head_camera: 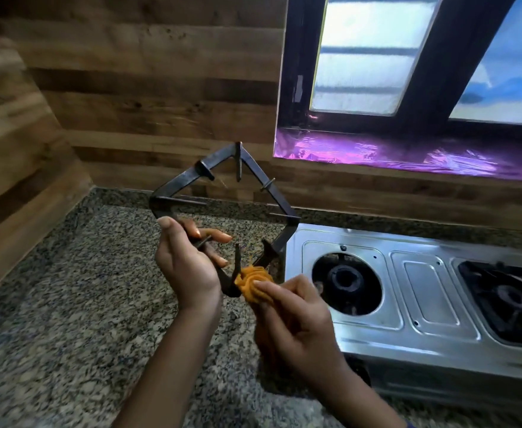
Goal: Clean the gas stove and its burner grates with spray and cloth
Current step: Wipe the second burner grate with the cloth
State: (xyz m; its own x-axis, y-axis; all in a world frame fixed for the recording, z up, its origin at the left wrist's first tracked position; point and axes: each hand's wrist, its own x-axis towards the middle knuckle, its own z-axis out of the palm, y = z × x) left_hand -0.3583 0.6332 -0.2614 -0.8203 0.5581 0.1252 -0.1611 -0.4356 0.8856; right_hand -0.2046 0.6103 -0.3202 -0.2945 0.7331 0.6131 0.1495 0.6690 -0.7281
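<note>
My left hand (188, 267) holds a black square burner grate (191, 177) up in the air, tilted on one corner, above the countertop. My right hand (293, 316) pinches a bunched orange cloth (253, 281) against the grate's lowest corner. The steel gas stove (420, 291) sits on the counter to the right. Its left burner (346, 282) is bare, with no grate on it. A second grate (506, 291) rests over the right burner. No spray bottle is in view.
A speckled granite countertop (68, 304) spreads to the left and front. Wood-patterned walls (130, 88) close in the back and left corner. A window (407, 57) with a purple-lined sill stands above the stove.
</note>
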